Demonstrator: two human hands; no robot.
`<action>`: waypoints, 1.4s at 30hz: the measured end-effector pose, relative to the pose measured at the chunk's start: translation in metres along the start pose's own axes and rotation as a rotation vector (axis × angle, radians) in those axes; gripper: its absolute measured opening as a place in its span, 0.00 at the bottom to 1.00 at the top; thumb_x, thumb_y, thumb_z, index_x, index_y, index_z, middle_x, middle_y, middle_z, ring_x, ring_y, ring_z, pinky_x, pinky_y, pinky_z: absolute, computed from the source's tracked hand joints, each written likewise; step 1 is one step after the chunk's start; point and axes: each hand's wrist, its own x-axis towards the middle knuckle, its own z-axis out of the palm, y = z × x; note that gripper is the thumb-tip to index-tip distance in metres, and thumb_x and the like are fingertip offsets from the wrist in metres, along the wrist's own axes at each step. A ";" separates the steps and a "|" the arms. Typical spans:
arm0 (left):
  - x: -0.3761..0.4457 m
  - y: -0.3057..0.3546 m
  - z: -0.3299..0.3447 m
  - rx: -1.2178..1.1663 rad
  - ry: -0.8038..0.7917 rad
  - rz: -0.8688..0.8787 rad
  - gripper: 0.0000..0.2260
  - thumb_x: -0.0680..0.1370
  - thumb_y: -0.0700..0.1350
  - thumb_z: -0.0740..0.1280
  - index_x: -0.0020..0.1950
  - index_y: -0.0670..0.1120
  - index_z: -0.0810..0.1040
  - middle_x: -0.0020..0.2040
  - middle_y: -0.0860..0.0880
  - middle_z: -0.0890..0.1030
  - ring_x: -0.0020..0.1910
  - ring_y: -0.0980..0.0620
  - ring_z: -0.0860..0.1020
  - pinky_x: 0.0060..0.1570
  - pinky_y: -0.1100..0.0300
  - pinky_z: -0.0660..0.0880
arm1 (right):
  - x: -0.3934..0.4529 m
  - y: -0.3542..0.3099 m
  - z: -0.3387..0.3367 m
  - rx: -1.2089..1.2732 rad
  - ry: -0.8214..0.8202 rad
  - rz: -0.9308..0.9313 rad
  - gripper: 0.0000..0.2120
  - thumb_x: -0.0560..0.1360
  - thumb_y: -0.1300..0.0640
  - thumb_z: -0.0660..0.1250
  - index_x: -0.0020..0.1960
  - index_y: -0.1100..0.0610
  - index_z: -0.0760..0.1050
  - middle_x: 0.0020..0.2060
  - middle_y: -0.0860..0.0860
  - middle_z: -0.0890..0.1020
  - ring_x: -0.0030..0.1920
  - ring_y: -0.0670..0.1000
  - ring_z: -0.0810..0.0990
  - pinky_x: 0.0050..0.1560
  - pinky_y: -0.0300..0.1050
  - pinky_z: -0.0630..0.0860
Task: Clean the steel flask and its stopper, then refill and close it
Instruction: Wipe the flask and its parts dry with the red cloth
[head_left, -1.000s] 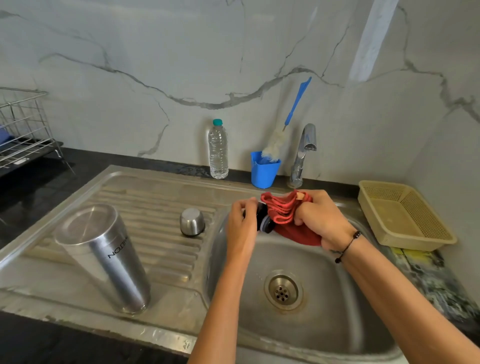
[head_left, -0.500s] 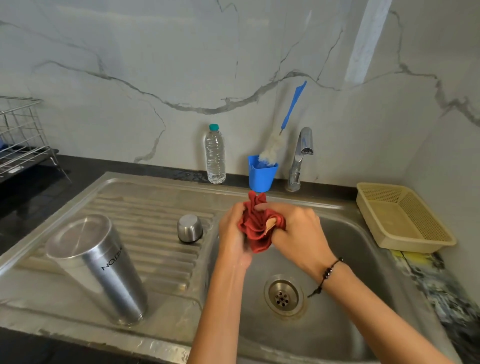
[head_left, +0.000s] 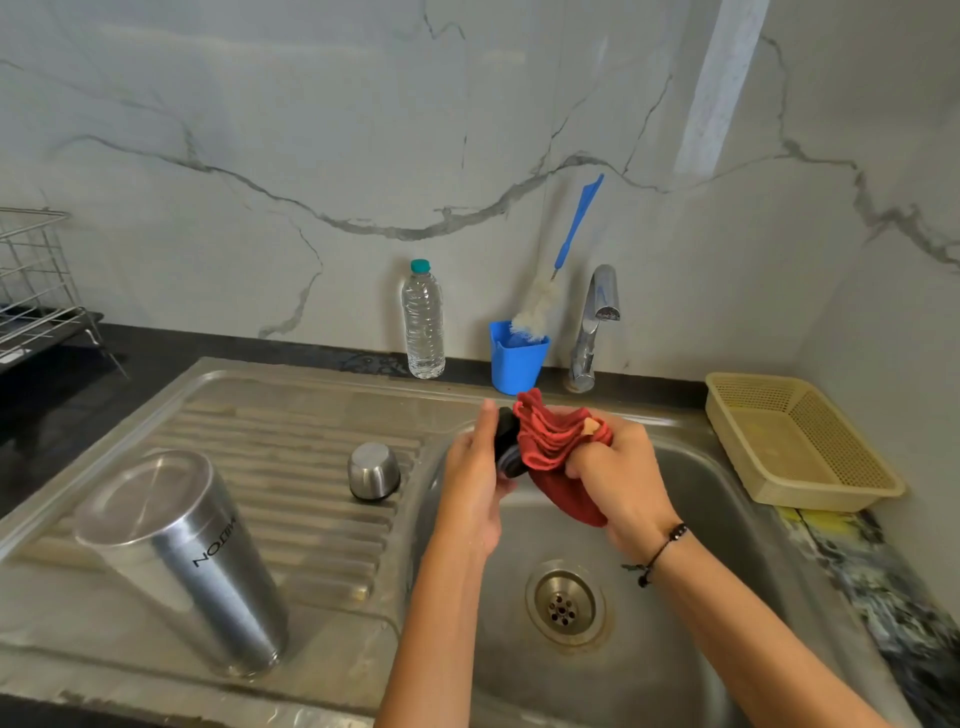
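Fingers (head_left: 480, 431) grip stopper (head_left: 506, 449), red cloth (head_left: 558, 457) over steel sink (head_left: 675, 649).

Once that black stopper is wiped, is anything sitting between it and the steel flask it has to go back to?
Partly. The small steel cup stands upside down on the draining board, roughly between the stopper in the left hand and the flask. The flask also stands upside down, so it must be turned over first. Nothing else visible intervenes.

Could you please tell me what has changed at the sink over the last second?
The right hand has worked the crumpled red cloth around the black stopper, which the left hand keeps gripping; half a second ago the cloth hid it. The upturned steel flask and small steel cap stayed put.
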 end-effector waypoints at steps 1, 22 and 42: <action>-0.001 0.004 0.001 -0.074 0.022 -0.023 0.15 0.80 0.55 0.62 0.48 0.43 0.80 0.39 0.48 0.83 0.39 0.52 0.79 0.40 0.57 0.73 | -0.001 -0.002 0.002 -0.032 -0.005 -0.057 0.24 0.68 0.70 0.59 0.49 0.46 0.82 0.43 0.46 0.85 0.51 0.47 0.80 0.60 0.49 0.74; -0.009 0.016 0.004 -0.585 -0.067 -0.176 0.19 0.81 0.44 0.51 0.47 0.41 0.82 0.46 0.42 0.83 0.46 0.48 0.81 0.48 0.56 0.77 | 0.001 0.004 0.023 -0.268 -0.143 -0.439 0.26 0.68 0.66 0.56 0.62 0.49 0.76 0.68 0.49 0.71 0.70 0.44 0.65 0.71 0.42 0.62; -0.006 0.011 -0.001 -0.385 -0.157 -0.079 0.13 0.78 0.43 0.57 0.50 0.42 0.80 0.44 0.46 0.85 0.43 0.52 0.83 0.42 0.60 0.80 | -0.010 -0.004 0.018 -0.308 -0.019 -0.523 0.26 0.68 0.69 0.59 0.62 0.49 0.76 0.64 0.51 0.75 0.66 0.49 0.72 0.66 0.46 0.70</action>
